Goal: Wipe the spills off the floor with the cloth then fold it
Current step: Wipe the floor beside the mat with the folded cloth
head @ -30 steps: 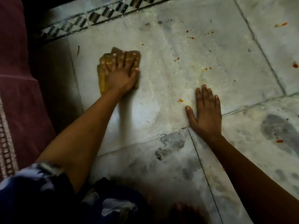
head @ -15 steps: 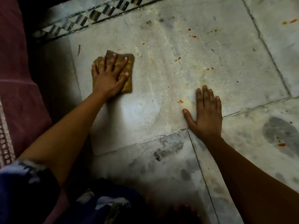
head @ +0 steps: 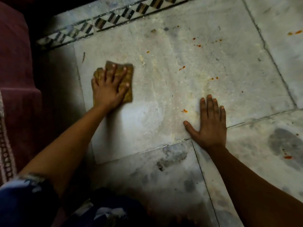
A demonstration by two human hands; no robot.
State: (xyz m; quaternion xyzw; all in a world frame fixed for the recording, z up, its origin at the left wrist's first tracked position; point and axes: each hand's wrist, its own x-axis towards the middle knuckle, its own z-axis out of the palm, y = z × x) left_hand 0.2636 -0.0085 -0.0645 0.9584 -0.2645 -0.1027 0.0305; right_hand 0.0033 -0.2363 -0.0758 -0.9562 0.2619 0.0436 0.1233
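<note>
A folded yellow-brown cloth (head: 127,84) lies on the pale marble floor (head: 164,99), left of centre. My left hand (head: 109,89) presses flat on top of it with fingers spread and straight. My right hand (head: 209,123) rests flat on the floor to the right, palm down, fingers straight, holding nothing. Small orange-red spills dot the tile: one drop (head: 185,110) just left of my right fingers, others (head: 182,68) (head: 214,78) farther up, and more (head: 196,42) near the top.
A maroon rug (head: 18,95) with a patterned border runs along the left. A black-and-white inlaid strip (head: 105,22) crosses the top of the floor. More red spots lie at the far right (head: 287,157) and top right (head: 295,32). Dark patterned clothing (head: 32,203) fills the bottom left.
My left hand has slid the cloth a little toward me and to the left across the tile. My right hand has stayed planted on the floor.
</note>
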